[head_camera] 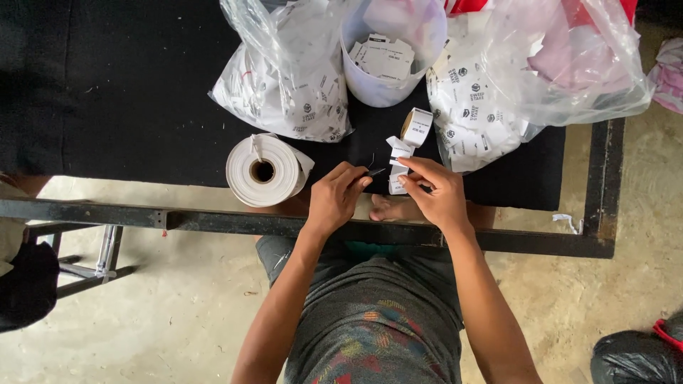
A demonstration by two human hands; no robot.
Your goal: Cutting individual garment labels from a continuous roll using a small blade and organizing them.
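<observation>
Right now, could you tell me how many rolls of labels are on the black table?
2: a large white roll lies left of the left hand, and a small roll stands above the right hand. Bags may hide others.

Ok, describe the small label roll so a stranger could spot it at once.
On the black table, look below the white tub, just above the right hand. The small roll stands on edge, trailing a label strip; unlike the big white roll, it is thin.

Label strip [398, 167] partly hidden by right hand [435, 192], plastic bags [569, 64] cut off at top edge
</observation>
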